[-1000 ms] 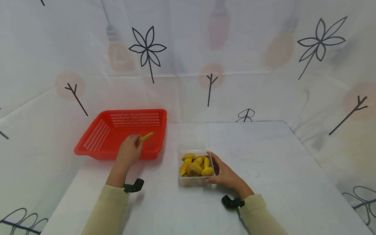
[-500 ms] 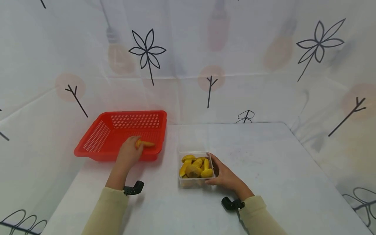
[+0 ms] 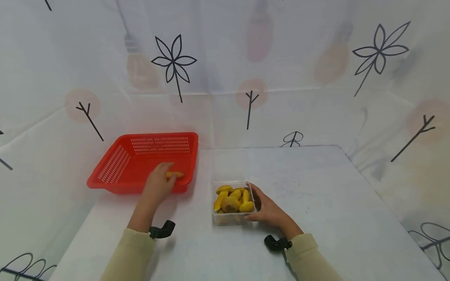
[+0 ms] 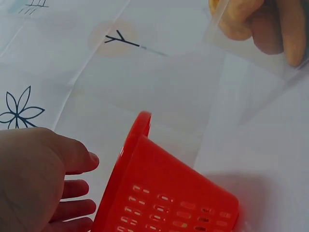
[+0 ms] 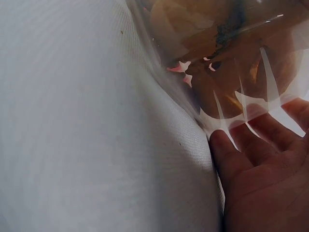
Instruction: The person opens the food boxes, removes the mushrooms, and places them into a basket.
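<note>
My left hand [image 3: 160, 183] reaches over the front rim of the red plastic basket [image 3: 121, 171], thumb and fingers apart. By its fingertips in the head view is a yellow mushroom [image 3: 175, 174], low in the basket and partly hidden by the hand. In the left wrist view, nothing shows between the fingers of the left hand [image 4: 43, 179]. My right hand [image 3: 268, 210] grips the right side of a clear plastic box [image 3: 232, 219], filled with several yellow mushrooms [image 3: 230, 204]. Through the box wall, the right wrist view shows the right hand [image 5: 270, 164] curled against it.
Both containers stand on a white table [image 3: 316, 203], the basket left of the box. The box's clear lid [image 3: 230, 166] lies folded back behind it. A printed white cloth [image 3: 218, 70] hangs behind the table. Each wrist carries a black camera band [image 3: 277, 242].
My left hand has lowered the yellow mushroom into the basket, and its thumb and fingers have spread apart. The right hand and the box have stayed in place.
</note>
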Action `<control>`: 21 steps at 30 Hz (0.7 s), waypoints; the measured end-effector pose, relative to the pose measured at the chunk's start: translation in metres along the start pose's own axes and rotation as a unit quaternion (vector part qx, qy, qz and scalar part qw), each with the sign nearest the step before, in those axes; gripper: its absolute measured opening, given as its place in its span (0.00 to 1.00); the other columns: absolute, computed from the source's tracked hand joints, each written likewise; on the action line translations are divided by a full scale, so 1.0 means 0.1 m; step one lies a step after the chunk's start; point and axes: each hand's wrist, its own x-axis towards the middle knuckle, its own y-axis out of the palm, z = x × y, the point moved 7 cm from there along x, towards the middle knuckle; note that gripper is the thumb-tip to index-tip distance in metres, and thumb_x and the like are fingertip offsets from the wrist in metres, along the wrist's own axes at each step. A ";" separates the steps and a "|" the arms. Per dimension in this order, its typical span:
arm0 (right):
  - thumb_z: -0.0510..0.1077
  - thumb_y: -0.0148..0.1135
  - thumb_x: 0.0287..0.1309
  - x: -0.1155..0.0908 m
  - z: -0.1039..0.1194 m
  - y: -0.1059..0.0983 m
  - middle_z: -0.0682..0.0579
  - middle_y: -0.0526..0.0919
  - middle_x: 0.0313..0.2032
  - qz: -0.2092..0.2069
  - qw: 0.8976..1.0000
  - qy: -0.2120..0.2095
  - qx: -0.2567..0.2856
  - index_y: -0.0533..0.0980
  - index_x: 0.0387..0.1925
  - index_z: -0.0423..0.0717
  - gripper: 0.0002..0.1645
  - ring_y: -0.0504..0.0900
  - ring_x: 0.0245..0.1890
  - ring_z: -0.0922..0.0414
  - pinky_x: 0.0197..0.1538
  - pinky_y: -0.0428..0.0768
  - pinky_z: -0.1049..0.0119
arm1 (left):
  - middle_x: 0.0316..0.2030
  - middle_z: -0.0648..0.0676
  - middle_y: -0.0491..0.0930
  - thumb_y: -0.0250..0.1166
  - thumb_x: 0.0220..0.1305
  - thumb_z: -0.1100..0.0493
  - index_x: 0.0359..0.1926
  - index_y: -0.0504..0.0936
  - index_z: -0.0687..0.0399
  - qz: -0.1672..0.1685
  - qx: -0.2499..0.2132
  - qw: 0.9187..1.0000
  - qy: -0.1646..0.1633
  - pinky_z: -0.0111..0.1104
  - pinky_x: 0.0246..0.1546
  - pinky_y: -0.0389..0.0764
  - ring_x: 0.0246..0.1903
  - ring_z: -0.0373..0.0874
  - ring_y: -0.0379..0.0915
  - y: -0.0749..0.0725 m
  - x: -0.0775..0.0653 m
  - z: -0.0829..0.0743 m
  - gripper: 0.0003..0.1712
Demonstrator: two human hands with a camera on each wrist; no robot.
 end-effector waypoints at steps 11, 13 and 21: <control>0.51 0.80 0.38 0.00 0.00 -0.01 0.51 0.48 0.76 -0.005 1.000 -0.006 -0.004 0.44 0.76 0.62 0.70 0.51 0.75 0.45 0.73 0.56 0.48 | 0.63 0.61 0.71 0.62 0.66 0.57 0.64 0.71 0.57 -0.008 0.001 0.999 0.044 0.54 0.60 0.73 0.63 0.60 0.67 0.05 -0.10 -0.24 0.27; 0.52 0.80 0.39 0.00 0.01 0.00 0.50 0.47 0.76 -0.004 1.000 -0.007 -0.006 0.43 0.76 0.61 0.70 0.51 0.75 0.45 0.73 0.56 0.47 | 0.62 0.61 0.72 0.63 0.65 0.56 0.64 0.72 0.56 -0.005 0.002 0.999 0.049 0.53 0.59 0.74 0.62 0.59 0.68 0.07 -0.12 -0.28 0.27; 0.52 0.79 0.40 -0.01 0.02 0.00 0.49 0.46 0.77 -0.002 1.000 0.003 -0.008 0.43 0.76 0.61 0.69 0.51 0.75 0.44 0.73 0.56 0.47 | 0.62 0.59 0.73 0.64 0.64 0.53 0.63 0.73 0.53 0.021 -0.009 0.998 0.055 0.52 0.60 0.74 0.63 0.56 0.68 0.18 -0.21 -0.45 0.27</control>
